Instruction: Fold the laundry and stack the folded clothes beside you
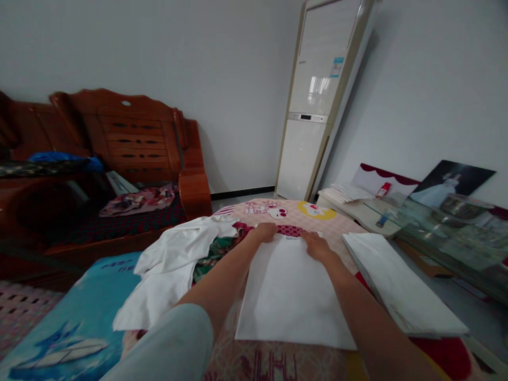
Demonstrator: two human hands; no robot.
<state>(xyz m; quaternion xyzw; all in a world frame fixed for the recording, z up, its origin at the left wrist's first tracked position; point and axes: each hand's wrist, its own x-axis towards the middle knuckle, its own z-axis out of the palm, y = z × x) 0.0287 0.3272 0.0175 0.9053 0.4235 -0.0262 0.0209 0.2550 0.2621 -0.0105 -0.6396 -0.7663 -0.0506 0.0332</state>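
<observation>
A white folded shirt (296, 296) lies flat in front of me, with a small label at its far edge. My left hand (266, 233) is closed on the far left corner of this shirt. At the far right corner, my right hand (316, 246) grips the same edge, its fingers partly hidden. Left of my left forearm, a loose white garment (174, 264) is spread out, over a green patterned cloth (216, 254). To the right of my right arm lies a stack of folded white garments (397, 280).
The patterned pink cover (246, 365) lies under the shirt. A blue printed cushion or bag (79, 323) is at the left, near a wooden chair (135, 137). A glass table (428, 227) with a metal bowl stands right; a tall air conditioner (305, 95) stands behind.
</observation>
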